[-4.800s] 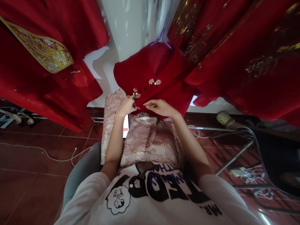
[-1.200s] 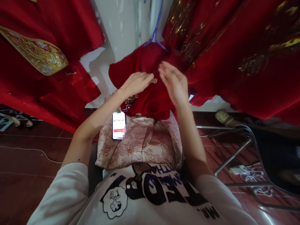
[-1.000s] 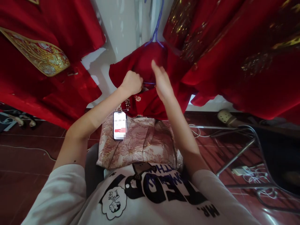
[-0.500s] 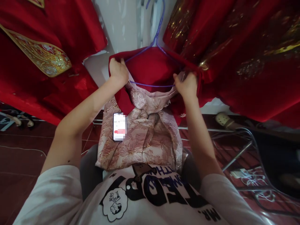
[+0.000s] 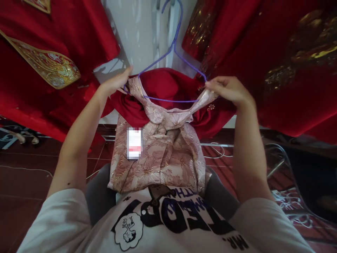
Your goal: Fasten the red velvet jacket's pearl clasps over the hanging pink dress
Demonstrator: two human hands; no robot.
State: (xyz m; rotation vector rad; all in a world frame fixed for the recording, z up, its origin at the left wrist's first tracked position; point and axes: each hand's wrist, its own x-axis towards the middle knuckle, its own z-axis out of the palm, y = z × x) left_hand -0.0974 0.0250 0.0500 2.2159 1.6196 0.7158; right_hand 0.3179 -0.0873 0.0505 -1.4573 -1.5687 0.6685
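Note:
A pink brocade dress [image 5: 171, 158] lies across my lap, its neckline lifted on a purple wire hanger [image 5: 172, 49]. The dress's shoulder straps reach the two ends of the hanger. My left hand [image 5: 116, 82] is closed at the hanger's left end, by the left strap; its fingers are partly hidden. At the other end my right hand [image 5: 231, 89] pinches the right strap between thumb and fingers. Red cloth [image 5: 165, 82] spreads behind and below the hanger, out to both sides. A phone [image 5: 134, 143] with a lit, blurred screen rests on the dress.
Red garments with gold decoration [image 5: 52, 66] hang at left and right, close to my hands. A white surface [image 5: 139, 35] stands ahead. On the right are a dark chair [image 5: 310, 182] and white cables [image 5: 295, 207] on the red tiled floor [image 5: 26, 182].
My hands have moved apart, outward to the hanger's ends. The red cloth has dropped from the hanger's shoulders, baring its purple arms and the pink straps.

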